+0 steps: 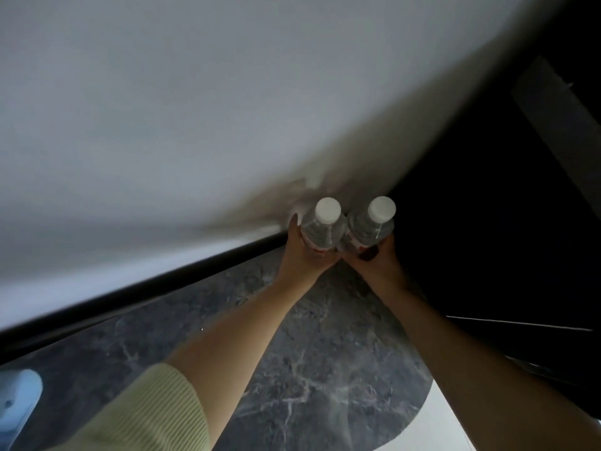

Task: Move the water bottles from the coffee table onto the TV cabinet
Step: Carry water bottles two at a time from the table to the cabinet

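Two clear water bottles with white caps stand upright side by side at the centre of the head view. My left hand (300, 252) is wrapped around the left bottle (322, 227). My right hand (379, 260) grips the right bottle (370, 229), which shows a red label. Both bottles are held over the far end of a dark grey marbled surface (292, 369), close to the white wall. I cannot tell whether their bases touch the surface. Whether this surface is the TV cabinet is not clear.
A white wall (195, 109) fills the upper left, with a black strip (146, 288) along its foot. A large dark panel (487, 206) rises on the right. A pale blue object (18, 398) sits at the lower left edge. A bright white patch (432, 428) lies at the bottom.
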Motion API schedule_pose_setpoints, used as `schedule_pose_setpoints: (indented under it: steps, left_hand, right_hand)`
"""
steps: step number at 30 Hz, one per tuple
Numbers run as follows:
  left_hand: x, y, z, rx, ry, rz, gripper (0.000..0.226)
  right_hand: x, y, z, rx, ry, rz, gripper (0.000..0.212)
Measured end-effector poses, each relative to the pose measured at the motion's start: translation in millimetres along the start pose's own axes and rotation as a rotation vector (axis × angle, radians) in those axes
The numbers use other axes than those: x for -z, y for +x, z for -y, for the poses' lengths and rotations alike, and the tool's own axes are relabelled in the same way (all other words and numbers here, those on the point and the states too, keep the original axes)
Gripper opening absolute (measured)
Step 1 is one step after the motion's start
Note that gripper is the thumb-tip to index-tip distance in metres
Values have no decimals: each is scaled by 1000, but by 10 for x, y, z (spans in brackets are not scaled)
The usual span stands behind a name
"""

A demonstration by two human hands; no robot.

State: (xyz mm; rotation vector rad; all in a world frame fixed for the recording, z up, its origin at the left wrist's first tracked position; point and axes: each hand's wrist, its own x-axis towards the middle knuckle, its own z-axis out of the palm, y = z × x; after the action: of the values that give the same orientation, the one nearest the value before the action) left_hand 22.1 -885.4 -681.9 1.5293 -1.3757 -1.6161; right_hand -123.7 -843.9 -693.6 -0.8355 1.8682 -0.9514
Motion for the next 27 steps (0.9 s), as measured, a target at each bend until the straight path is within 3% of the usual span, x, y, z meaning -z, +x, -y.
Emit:
schedule_pose_setpoints:
  steps: [2,5,7,11,17,22,24,27]
  left_hand:
    - [68,-68,-4,56,37,42,123]
    - [194,-229,-134,104,133,80,125]
    - [269,-405,-366,120,215,117,112]
    - [360,-705,-735,79,405,128,66]
    - [637,-1100,-1357,-66,584,30,73]
    - [835,-1524,-1978,-113,678,68,48]
    - [926,-1777,-2151,-152,712,113,38]
    - [1051,-2044,-2286,-182,787,144,42]
  right_hand:
    - [93,-92,32,-33,-62,0,104]
    - [243,-310,141,-63,-195,3,105]
    - [336,-470,245,-64,-307,7,99]
    - [548,-805,545,-8,-404,-74,79]
    - [830,-1367,1411,77,-571,-179,71]
    - [1009,-1802,2091,-79,-905,31,51]
    - [995,-2053,2320,-53,-1010,35,48]
    - [925,-2343,2543,0,-1122,28,47]
